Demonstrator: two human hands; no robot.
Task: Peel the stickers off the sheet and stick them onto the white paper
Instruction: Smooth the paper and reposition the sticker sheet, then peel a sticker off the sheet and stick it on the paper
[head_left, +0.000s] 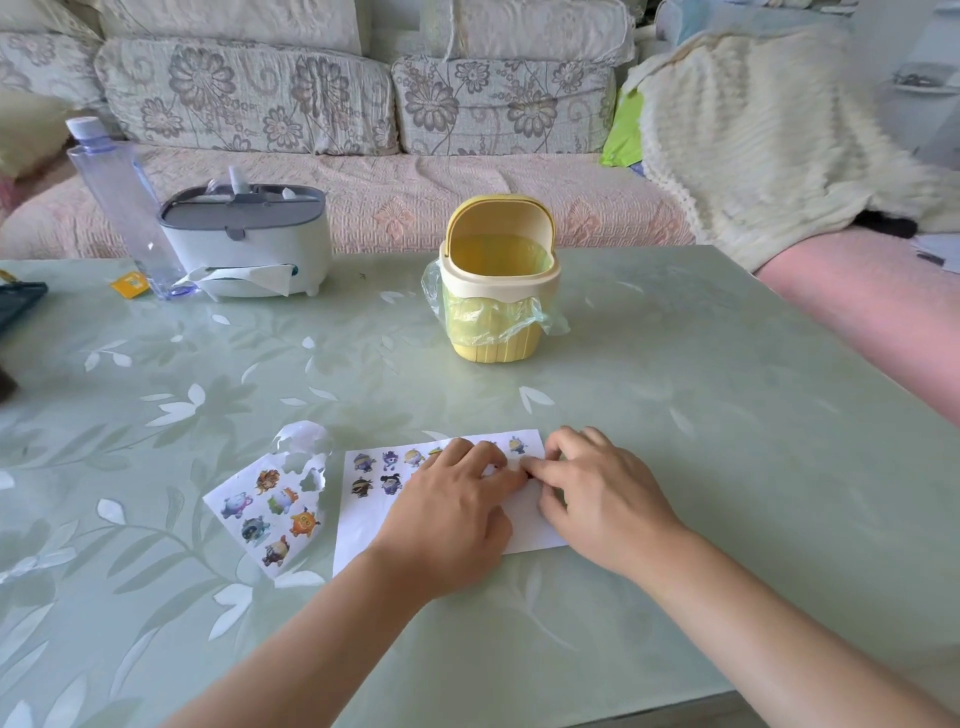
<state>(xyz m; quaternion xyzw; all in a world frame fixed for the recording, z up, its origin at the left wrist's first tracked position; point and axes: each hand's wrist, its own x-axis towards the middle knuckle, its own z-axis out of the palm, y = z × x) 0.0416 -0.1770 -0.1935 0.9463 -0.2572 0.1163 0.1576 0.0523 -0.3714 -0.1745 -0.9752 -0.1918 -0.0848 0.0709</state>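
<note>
The white paper lies flat on the table in front of me, with several cartoon stickers stuck along its top and left part. To its left lies the sticker sheet, its upper end curled and full of cut-out holes, several stickers still on it. My left hand rests on the middle of the paper, fingers reaching toward its upper right. My right hand meets it there, fingertips pressing down on the paper. Whatever lies under the fingertips is hidden.
A yellow mini bin with its lid up and a plastic liner stands behind the paper. At the back left are a white tissue box and a clear bottle. A sofa runs behind the green table.
</note>
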